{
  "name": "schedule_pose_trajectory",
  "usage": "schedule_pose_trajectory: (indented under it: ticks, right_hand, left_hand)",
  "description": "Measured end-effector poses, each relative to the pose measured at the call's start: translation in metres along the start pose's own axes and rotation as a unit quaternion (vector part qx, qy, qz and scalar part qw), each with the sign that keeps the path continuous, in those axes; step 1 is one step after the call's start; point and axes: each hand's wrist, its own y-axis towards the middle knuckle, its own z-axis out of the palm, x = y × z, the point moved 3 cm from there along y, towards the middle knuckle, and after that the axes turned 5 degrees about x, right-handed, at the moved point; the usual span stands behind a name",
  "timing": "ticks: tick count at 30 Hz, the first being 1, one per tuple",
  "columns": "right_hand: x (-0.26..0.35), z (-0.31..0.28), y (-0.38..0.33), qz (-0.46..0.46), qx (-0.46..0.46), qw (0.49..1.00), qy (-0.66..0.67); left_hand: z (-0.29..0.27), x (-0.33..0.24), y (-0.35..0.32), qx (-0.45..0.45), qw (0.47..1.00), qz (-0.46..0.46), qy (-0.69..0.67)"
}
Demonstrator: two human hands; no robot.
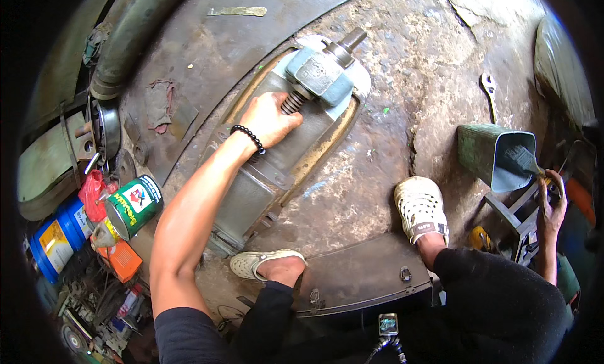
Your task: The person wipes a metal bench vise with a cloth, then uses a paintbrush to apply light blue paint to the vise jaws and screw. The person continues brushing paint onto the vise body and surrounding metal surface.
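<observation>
1. Left hand [272, 118]: bare, no glove or ring showing.
2. Bracelet [248, 137]: a single strand of round black beads, snug around the left wrist.
3. Left sleeve [189, 332]: short, dark fabric, ending above the elbow and leaving the forearm uncovered.
4. Right hand [552, 203]: bare, seen near the rim of the head view, where details blur.
5. Trousers [503, 301]: black, loose cloth, covering both legs down to the ankles.
6. Clogs: pale cream moulded slip-ons with rows of vent holes, one on the left foot [264, 263], one on the right foot [420, 208]; the right one has a small dark tag at its side.
</observation>
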Motion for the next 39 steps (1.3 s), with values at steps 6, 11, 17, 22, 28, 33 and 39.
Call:
schedule_pose_trajectory:
  ticks: [6, 11, 17, 22, 28, 33, 39]
  right_hand:
    - [-0.011, -0.014, 0.006, -0.042, -0.009, 0.998, -0.046]
    - [-0.004, -0.003, 0.014, -0.008, 0.005, 0.998, 0.054]
    - [0.021, 0.018, 0.006, -0.071, -0.013, 0.997, 0.043]
    - [0.024, 0.031, 0.013, -0.012, 0.045, 0.999, 0.022]
    - [0.034, 0.053, 0.023, -0.087, 0.086, 0.992, 0.011]
    - [0.037, 0.065, 0.026, -0.089, 0.111, 0.99, -0.013]
    - [0.024, 0.054, 0.018, -0.094, 0.042, 0.994, 0.019]
  left_hand:
    - [-0.001, 0.003, 0.006, 0.073, 0.993, 0.001, -0.09]
    - [0.001, -0.001, -0.001, 0.033, 0.998, -0.003, -0.052]
    - [-0.007, 0.033, -0.038, -0.137, 0.985, 0.009, -0.104]
    - [-0.027, 0.083, -0.102, -0.378, 0.916, -0.028, -0.129]
    - [0.034, 0.079, -0.159, -0.473, 0.872, -0.004, 0.126]
    - [0.059, 0.066, -0.163, -0.517, 0.83, -0.006, 0.211]
    - [0.073, 0.076, -0.153, -0.553, 0.819, -0.044, 0.147]
